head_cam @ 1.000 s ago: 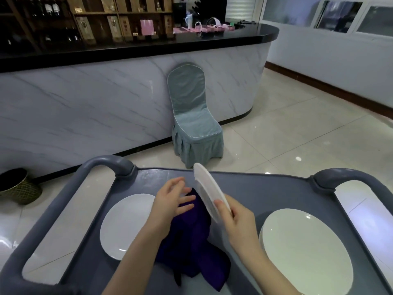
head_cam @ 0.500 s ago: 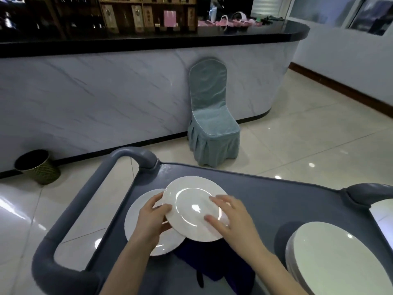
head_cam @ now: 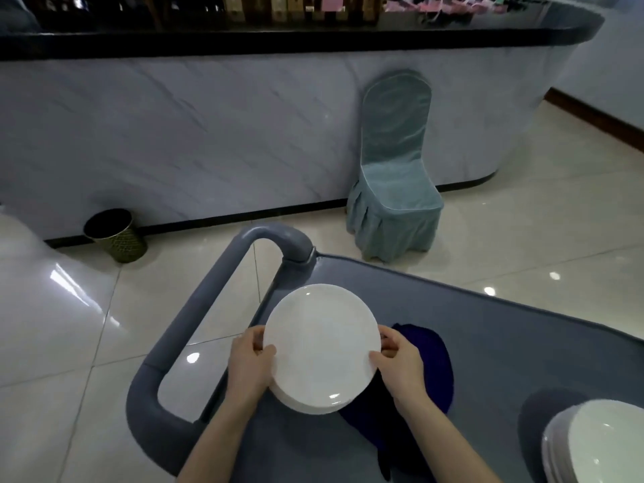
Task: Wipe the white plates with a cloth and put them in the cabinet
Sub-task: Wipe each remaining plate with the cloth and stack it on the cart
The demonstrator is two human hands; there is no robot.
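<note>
Both sides of the small stack of white plates (head_cam: 320,343) are gripped, the left hand (head_cam: 249,364) on its left edge and the right hand (head_cam: 400,366) on its right, at the left end of the grey surface (head_cam: 495,343), partly over the dark purple cloth (head_cam: 434,367).

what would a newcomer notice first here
A small stack of white plates is at the centre, gripped at its edges by the left hand and right hand, over the left end of a grey cart. A dark purple cloth lies on the cart right of it, and a teal covered chair stands against the marble counter behind.
</note>
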